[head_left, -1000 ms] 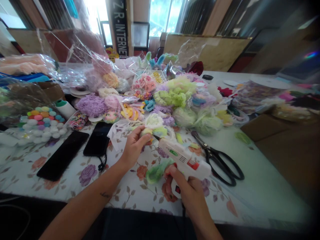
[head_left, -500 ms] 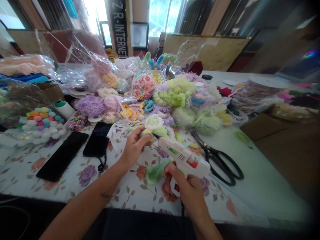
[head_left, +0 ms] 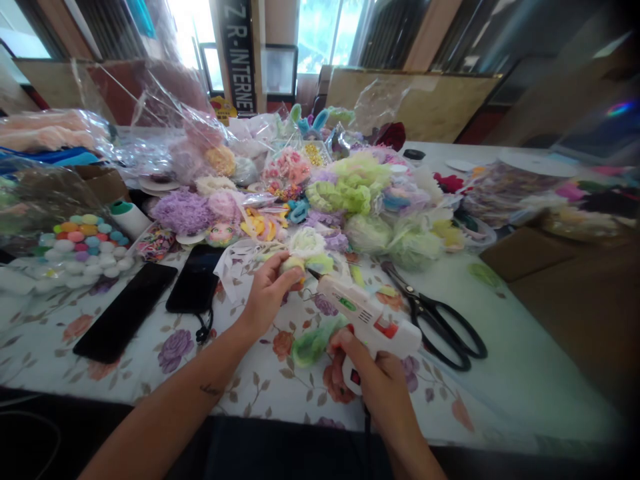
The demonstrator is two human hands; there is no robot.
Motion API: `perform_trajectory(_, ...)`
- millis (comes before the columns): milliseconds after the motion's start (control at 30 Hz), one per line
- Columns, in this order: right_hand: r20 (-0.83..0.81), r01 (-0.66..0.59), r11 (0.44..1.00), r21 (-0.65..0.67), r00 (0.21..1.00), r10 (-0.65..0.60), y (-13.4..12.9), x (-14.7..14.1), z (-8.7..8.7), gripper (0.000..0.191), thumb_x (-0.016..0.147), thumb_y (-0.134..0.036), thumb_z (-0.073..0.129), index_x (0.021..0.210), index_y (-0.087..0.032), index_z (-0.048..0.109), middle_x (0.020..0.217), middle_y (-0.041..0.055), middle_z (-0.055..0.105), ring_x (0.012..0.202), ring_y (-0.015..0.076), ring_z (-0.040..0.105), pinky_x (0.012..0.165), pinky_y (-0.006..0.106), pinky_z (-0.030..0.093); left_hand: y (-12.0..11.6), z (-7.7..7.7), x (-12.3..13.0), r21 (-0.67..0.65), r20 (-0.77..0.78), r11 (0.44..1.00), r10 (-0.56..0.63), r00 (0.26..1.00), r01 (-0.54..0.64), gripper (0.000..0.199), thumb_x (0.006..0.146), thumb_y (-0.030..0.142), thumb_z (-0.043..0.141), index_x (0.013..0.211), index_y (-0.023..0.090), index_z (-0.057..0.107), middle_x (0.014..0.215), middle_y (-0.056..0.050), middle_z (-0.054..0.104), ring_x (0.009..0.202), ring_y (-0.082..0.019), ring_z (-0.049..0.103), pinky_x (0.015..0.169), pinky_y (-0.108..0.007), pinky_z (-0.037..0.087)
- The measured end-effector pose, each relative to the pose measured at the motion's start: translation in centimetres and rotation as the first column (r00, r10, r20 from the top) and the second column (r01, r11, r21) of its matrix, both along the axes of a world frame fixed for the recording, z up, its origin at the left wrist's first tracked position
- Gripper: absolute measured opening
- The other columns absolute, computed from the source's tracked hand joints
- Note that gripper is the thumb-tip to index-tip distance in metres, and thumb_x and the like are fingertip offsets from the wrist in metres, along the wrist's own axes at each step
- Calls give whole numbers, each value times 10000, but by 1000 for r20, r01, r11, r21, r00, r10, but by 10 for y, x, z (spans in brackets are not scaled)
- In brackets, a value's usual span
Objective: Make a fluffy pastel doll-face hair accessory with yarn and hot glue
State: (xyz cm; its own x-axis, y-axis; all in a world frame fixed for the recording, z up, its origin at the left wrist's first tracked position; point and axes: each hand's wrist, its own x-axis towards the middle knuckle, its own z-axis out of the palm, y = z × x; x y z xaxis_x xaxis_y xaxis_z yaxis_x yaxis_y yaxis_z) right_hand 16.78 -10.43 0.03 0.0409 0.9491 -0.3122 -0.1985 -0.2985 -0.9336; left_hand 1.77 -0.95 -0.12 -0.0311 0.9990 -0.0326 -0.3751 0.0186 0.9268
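- While the left hand (head_left: 267, 297) pinches a small fuzzy yellow piece (head_left: 294, 265) between thumb and fingers, the right hand (head_left: 380, 383) grips a white glue gun (head_left: 373, 315) by its handle.
- Right fingers curl closed around the handle; whether the trigger is pressed cannot be told.
- Glue gun lies tilted between the two hands, its dark nozzle (head_left: 314, 273) pointing toward the left fingertips, right beside the yellow piece. Contact between nozzle and piece: cannot tell.
- White frilly tuft (head_left: 306, 241) sits just beyond the left fingertips; whether it is joined to the yellow piece is unclear.
- Green fuzzy strip (head_left: 315, 345) rests on the flowered cloth (head_left: 235, 390) between the hands, near the right fingers.
- Black scissors (head_left: 440, 319) lie to the right of the right hand, handles toward the wearer.
- Left of the left hand: a black phone (head_left: 196, 279) with a strap, and farther out a long black slab (head_left: 125, 312).
- Beyond both hands: a heap with purple yarn (head_left: 183, 210) and light green netting (head_left: 363, 177).
- Cardboard box (head_left: 565, 287): well to the right of the right hand.
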Motion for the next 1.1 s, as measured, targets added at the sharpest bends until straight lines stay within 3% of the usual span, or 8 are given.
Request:
perform_trajectory(267, 17, 3, 999, -34, 1000, -3, 1, 0, -2, 438, 757, -600, 662, 740, -167, 592, 421, -35, 509, 331, 82, 430, 328, 192, 312, 0, 1, 1, -7, 1, 1000, 7, 1000, -7, 324, 690, 317, 748, 962, 194, 619, 898, -6, 638, 751, -132, 601, 655, -258, 567)
perform_trajectory(500, -6, -15, 1000, 16, 1000, 15, -3, 2, 7, 355, 772, -519, 681, 892, -190, 615, 409, -49, 493, 367, 119, 463, 364, 228, 354, 2, 1, -3, -11, 44, 1000, 26, 999, -26, 297, 709, 302, 744, 962, 191, 633, 877, 4, 616, 742, -121, 597, 648, -247, 576)
perform_trajectory(633, 184, 47, 993, 110, 981, -67, -6, 34, 14, 295, 722, -459, 729, 860, -205, 672, 522, -2, 594, 412, 136, 494, 423, 278, 416, 7, 2, -8, -70, 127, 995, 79, 989, -70, 292, 701, 278, 752, 962, 196, 650, 904, 5, 613, 750, -119, 603, 613, -227, 573)
perform_trajectory(700, 330, 126, 983, 136, 930, -165, -3, 66, 16, 312, 706, -465, 728, 864, -199, 698, 589, 29, 643, 418, 140, 497, 422, 285, 397, 9, 3, -9, -110, 168, 990, 110, 980, -92, 290, 686, 255, 759, 953, 200, 660, 895, 9, 609, 752, -120, 606, 607, -226, 576)
perform_trajectory(767, 469, 221, 968, 117, 847, -250, 5, 107, 16, 343, 716, -496, 697, 833, -174, 713, 504, 29, 605, 403, 147, 471, 427, 292, 373, 10, 4, -9, -137, 195, 986, 124, 973, -98, 272, 670, 235, 763, 923, 199, 668, 883, 13, 602, 748, -120, 605, 608, -239, 586)
perform_trajectory(833, 665, 345, 932, 112, 671, -329, 18, 151, 14, 348, 747, -491, 654, 772, -150, 719, 472, 49, 598, 426, 167, 497, 487, 312, 402, 9, 5, -9, -142, 201, 986, 118, 973, -90, 243, 664, 224, 762, 889, 197, 674, 879, 15, 591, 752, -122, 600, 615, -253, 597)
perform_trajectory(933, 865, 455, 887, 80, 411, -289, 44, 212, 7, 304, 814, -408, 590, 764, -129, 698, 567, 99, 650, 534, 202, 582, 598, 326, 438, 8, 5, -8, -133, 189, 989, 91, 978, -67, 234, 673, 226, 752, 895, 203, 681, 898, 12, 585, 783, -129, 596, 616, -260, 605)
perform_trajectory(1100, 908, 443, 888, 122, 312, -281, 84, 257, -8, 235, 806, -336, 604, 784, -107, 654, 740, 156, 664, 724, 258, 630, 664, 342, 430, 7, 4, -7, -159, 168, 986, 68, 983, -41, 251, 692, 227, 730, 936, 213, 677, 961, 0, 589, 822, -141, 600, 629, -271, 610)
